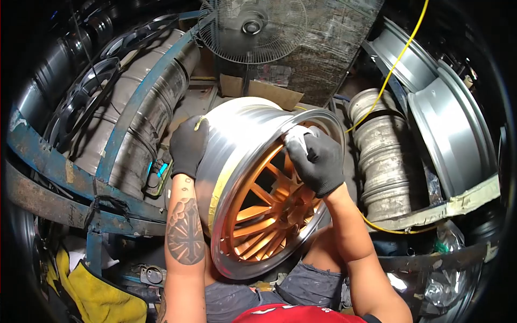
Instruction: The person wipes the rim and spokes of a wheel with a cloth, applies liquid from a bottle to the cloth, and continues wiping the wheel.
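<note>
A wheel rim (226,145) with copper-coloured spokes and a shiny silver lip stands tilted in front of me, above my lap. A strip of yellowish tape runs along its barrel. My left hand (188,146), in a black glove, grips the barrel's rear edge on the left; its fingertips are partly hidden, and a small yellow bit shows by them. My right hand (319,161), also black-gloved, is closed around a crumpled white cloth (297,139) and presses it against the upper part of the lip.
A fan (252,27) stands behind the wheel rim. Metal racks with more rims (452,129) flank me on both sides. A yellow cable (389,78) hangs down at the right. A yellow cloth (99,293) lies at lower left. Cardboard (274,94) sits below the fan.
</note>
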`<act>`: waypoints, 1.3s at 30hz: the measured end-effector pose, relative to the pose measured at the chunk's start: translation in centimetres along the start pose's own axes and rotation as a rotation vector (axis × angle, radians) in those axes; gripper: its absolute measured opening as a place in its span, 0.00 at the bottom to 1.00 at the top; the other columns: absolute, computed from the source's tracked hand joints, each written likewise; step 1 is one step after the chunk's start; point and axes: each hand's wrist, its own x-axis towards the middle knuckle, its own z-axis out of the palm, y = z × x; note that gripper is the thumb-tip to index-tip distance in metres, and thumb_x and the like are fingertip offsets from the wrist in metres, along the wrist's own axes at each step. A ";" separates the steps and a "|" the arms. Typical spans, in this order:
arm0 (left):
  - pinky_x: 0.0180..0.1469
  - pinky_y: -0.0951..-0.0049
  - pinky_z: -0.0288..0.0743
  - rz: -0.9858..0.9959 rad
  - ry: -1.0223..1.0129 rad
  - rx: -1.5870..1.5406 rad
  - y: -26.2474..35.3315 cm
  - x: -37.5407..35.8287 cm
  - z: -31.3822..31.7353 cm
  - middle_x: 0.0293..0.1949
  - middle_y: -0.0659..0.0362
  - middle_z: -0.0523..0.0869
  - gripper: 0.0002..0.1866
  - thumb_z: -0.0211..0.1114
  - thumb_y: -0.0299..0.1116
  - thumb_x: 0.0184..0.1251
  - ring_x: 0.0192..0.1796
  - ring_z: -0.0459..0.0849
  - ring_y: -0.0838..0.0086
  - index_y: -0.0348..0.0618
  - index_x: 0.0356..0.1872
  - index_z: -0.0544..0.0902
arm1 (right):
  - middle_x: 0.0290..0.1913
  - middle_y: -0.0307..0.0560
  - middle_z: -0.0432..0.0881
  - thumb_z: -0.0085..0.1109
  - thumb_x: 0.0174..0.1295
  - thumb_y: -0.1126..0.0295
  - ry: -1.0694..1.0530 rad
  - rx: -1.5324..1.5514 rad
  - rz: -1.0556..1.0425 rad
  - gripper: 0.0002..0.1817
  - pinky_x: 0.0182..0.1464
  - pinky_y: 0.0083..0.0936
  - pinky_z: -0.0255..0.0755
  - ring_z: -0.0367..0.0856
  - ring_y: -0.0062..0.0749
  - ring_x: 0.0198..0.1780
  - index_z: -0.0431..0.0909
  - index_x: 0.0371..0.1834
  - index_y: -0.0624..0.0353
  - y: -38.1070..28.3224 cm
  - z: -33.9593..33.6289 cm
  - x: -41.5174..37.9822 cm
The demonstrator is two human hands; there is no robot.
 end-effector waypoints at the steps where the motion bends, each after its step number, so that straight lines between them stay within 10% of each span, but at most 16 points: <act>1: 0.50 0.54 0.80 -0.002 -0.005 0.017 -0.2 0.3 0.1 0.44 0.45 0.88 0.19 0.59 0.47 0.69 0.47 0.87 0.48 0.44 0.48 0.87 | 0.23 0.53 0.75 0.67 0.62 0.55 0.036 -0.002 -0.012 0.17 0.30 0.42 0.68 0.77 0.50 0.25 0.82 0.22 0.55 -0.5 0.9 0.1; 13: 0.52 0.55 0.79 -0.052 -0.057 0.084 -0.9 2.0 1.2 0.46 0.44 0.88 0.19 0.59 0.48 0.70 0.49 0.86 0.47 0.45 0.49 0.87 | 0.17 0.43 0.73 0.68 0.54 0.61 -0.077 -0.190 -0.517 0.12 0.22 0.40 0.69 0.75 0.42 0.18 0.78 0.19 0.51 -1.0 3.6 -1.0; 17: 0.49 0.53 0.78 -0.044 -0.056 0.051 -0.9 1.7 1.0 0.44 0.43 0.88 0.19 0.59 0.46 0.70 0.47 0.86 0.45 0.43 0.49 0.87 | 0.15 0.48 0.74 0.63 0.57 0.59 0.010 -0.122 -0.194 0.13 0.24 0.47 0.70 0.77 0.47 0.18 0.79 0.21 0.53 2.9 2.4 1.8; 39: 0.52 0.57 0.78 -0.029 -0.098 -0.003 -1.3 2.2 1.4 0.45 0.42 0.88 0.21 0.58 0.45 0.69 0.49 0.87 0.46 0.40 0.50 0.87 | 0.25 0.47 0.78 0.70 0.50 0.55 -0.211 -0.061 -0.373 0.15 0.29 0.41 0.72 0.80 0.44 0.28 0.80 0.20 0.54 -3.3 3.7 -3.2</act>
